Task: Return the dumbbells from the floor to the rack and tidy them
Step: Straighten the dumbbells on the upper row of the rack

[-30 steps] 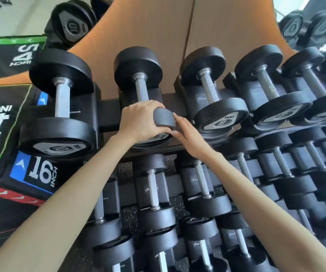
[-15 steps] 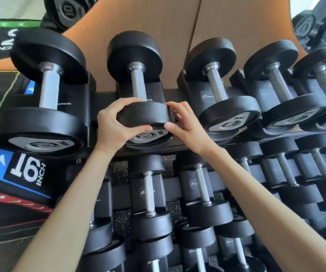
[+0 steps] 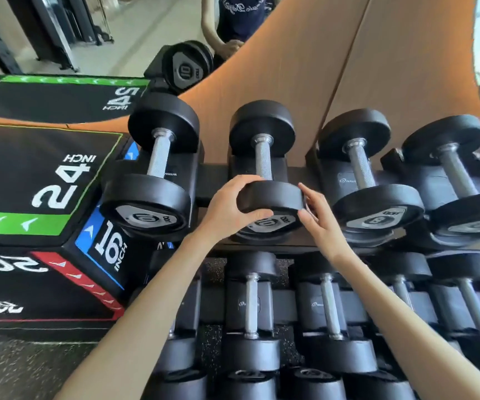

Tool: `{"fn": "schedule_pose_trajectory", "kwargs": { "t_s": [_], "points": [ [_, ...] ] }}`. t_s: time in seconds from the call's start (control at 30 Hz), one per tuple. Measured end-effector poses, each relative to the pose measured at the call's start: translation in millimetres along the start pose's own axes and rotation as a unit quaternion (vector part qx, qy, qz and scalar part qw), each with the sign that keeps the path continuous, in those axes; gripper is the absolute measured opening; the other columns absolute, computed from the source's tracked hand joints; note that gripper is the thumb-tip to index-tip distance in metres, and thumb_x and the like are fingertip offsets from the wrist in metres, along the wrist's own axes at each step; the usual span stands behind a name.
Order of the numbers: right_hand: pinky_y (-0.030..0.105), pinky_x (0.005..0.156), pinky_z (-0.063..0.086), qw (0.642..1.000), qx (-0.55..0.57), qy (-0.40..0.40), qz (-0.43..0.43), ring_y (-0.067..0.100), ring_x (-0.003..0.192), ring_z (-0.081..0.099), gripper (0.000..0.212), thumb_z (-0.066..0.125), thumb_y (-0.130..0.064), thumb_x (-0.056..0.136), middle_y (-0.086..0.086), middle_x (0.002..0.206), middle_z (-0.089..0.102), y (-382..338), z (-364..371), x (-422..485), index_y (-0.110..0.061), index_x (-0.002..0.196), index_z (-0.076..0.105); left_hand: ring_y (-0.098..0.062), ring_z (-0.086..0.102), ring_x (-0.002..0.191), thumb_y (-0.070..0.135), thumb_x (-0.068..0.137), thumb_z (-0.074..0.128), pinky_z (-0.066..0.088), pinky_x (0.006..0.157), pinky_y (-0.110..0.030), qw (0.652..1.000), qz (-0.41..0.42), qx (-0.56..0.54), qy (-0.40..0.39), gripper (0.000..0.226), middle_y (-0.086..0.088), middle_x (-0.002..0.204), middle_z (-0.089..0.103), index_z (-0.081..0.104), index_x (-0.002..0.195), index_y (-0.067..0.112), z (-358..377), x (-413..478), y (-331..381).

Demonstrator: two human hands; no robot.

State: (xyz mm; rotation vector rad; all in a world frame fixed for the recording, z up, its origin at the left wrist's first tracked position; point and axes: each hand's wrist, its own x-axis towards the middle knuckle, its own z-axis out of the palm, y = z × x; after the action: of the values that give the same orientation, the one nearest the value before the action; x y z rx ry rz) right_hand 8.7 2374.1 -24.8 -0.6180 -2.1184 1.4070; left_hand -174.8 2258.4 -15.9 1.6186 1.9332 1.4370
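Gym corner: brown panel wall [image 3: 276, 59] behind a black rack [image 3: 213, 183], speckled rubber floor [image 3: 16, 368] below.

Far left: padded jump box [image 3: 31, 174], faces marked 24, 16 and 20 inch, just beside the rack end.

Top shelf, first cradle: dumbbell marked 10 [image 3: 153, 180], seated, handle pointing away from me.

Next cradle: second dumbbell marked 10 [image 3: 266, 194], also seated, near head towards me. My left hand [image 3: 227, 210] grips that near head from its left side, fingers curled over the top rim, thumb on the labelled face. My right hand [image 3: 321, 219] is on the head's right side, fingers nearly straight and lying along the rim, thumb tip touching the lower edge; not wrapped round it.

Right of that: lighter dumbbells [image 3: 371, 197] in their cradles.

Lower shelf [image 3: 213, 306], under my forearms: more dumbbells in a row.
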Motion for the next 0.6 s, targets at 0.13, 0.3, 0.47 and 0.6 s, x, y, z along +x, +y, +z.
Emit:
{"fn": "schedule_pose_trajectory", "kwargs": {
  "t_s": [0.13,0.3,0.47,0.6],
  "points": [
    [0.008,0.095,0.036,0.996,0.076,0.01,0.044,-0.013,0.115,0.045,0.048,0.042,-0.023,0.094,-0.012,0.13,0.047,16.9,6.6,0.4,-0.016,0.14,0.032,-0.012,0.051,0.115,0.062,0.069,0.067,0.041,0.092,-0.03,0.981,0.066,0.167,-0.069,0.071,0.008,0.125,0.058,0.054,0.127,0.025,1.8,17.9,23.7],
    [0.018,0.102,0.038,0.993,0.111,0.003,0.033,-0.005,0.119,0.047,0.06,0.054,-0.05,0.081,-0.007,0.132,0.048,37.8,9.6,4.4,-0.022,0.131,0.038,-0.007,0.06,0.106,0.065,0.066,0.066,0.05,0.089,-0.035,0.979,0.093,0.179,-0.029,0.062,0.013,0.115,0.066,0.064,0.117,0.03,12.9,31.0,28.0],
    [0.016,0.094,0.041,0.999,0.001,-0.025,-0.03,-0.001,0.109,0.05,0.07,0.05,-0.054,0.081,0.015,0.127,0.048,31.5,6.1,20.0,-0.006,0.131,0.037,-0.009,0.063,0.104,0.052,0.069,0.075,0.05,0.09,-0.036,0.988,0.117,0.094,0.031,0.056,0.005,0.114,0.068,0.067,0.115,0.02,3.8,21.6,10.2],
    [0.038,0.09,0.045,0.984,-0.162,-0.049,-0.056,0.021,0.1,0.052,0.081,0.041,-0.068,0.078,0.011,0.113,0.047,12.5,-1.9,28.7,-0.003,0.126,0.043,-0.006,0.062,0.099,0.043,0.072,0.075,0.047,0.089,-0.023,0.99,0.117,0.047,0.068,0.052,0.005,0.109,0.066,0.067,0.112,0.012,0.7,16.0,0.1]
  ]
}}
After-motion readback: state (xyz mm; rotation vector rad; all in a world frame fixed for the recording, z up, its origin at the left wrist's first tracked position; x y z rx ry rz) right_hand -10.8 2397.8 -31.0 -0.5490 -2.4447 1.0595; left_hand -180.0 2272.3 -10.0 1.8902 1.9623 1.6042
